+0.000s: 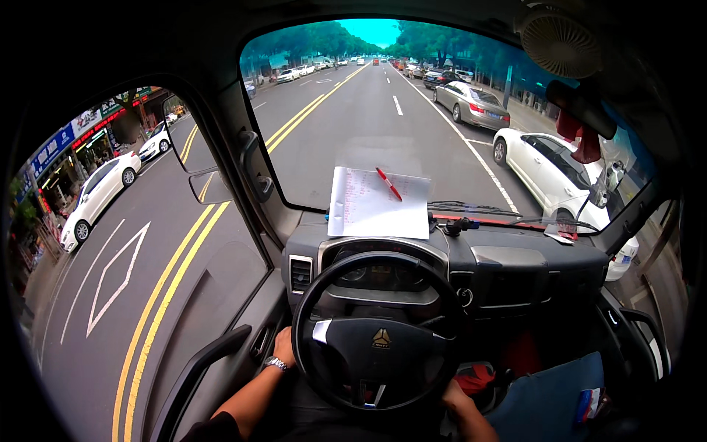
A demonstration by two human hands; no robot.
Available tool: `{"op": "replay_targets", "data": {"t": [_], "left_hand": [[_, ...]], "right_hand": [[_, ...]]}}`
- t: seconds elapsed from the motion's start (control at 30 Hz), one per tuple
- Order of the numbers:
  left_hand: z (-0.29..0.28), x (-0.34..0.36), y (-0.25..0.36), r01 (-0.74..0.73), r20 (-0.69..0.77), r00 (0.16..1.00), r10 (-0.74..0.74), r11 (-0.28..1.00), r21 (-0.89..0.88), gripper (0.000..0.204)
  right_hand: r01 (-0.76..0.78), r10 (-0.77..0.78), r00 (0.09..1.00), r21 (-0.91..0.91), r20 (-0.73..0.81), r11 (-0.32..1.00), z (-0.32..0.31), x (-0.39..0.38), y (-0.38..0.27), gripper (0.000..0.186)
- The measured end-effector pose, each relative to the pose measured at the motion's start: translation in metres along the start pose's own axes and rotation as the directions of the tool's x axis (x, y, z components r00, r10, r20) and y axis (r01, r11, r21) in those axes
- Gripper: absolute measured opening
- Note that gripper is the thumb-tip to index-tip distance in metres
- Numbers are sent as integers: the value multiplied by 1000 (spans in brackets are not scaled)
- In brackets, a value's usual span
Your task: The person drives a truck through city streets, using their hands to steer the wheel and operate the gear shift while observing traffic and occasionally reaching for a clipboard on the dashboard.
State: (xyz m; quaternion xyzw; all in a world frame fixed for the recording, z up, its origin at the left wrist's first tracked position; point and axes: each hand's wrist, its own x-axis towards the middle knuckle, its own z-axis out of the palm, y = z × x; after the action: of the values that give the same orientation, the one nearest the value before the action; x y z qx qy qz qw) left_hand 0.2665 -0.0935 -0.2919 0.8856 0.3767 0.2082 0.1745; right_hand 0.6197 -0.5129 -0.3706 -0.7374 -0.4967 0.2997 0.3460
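Observation:
A black steering wheel (381,296) with a metal emblem at its hub fills the lower middle of the view. My left hand (284,348), with a metal watch (277,363) on its wrist, is closed against the left side of the rim, its fingertips hidden behind it. By the lower right of the rim is my right hand (456,398); its fingers are lost in shadow and behind the wheel. Beyond the wheel, white paper sheets (368,210) with rows of red writing lie on the dashboard. A red pen (389,184) rests across them.
The windshield shows a road (346,110) with yellow double lines. On the right stand a white car (541,166) and a grey sedan (471,104). Through the left window another white car (101,195) appears. A small fan (560,43) hangs above; a blue panel (549,398) sits at lower right.

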Motion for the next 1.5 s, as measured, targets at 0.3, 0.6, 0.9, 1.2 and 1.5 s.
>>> {"op": "replay_targets", "data": {"t": [0.3,0.6,0.9,1.2,1.5], "left_hand": [[-55,-11,32,-170,-89,980,176,983,69,18],[-45,-75,50,-133,115,985,127,990,47,24],[-72,-109,73,-650,646,623,440,751,115,44],[-113,-73,83,-207,686,705,180,977,-43,39],[-125,65,81,81,-121,979,-161,865,-496,26]], "right_hand": [[-366,301,906,-192,-298,911,-3,-64,-142,45],[-63,27,994,-344,-109,937,33,-104,-125,50],[-321,365,907,-214,212,923,-72,-77,-178,65],[-414,56,794,-471,-606,779,-207,-44,-101,50],[-505,879,476,-827,-26,249,-180,2,-47,48]]}}
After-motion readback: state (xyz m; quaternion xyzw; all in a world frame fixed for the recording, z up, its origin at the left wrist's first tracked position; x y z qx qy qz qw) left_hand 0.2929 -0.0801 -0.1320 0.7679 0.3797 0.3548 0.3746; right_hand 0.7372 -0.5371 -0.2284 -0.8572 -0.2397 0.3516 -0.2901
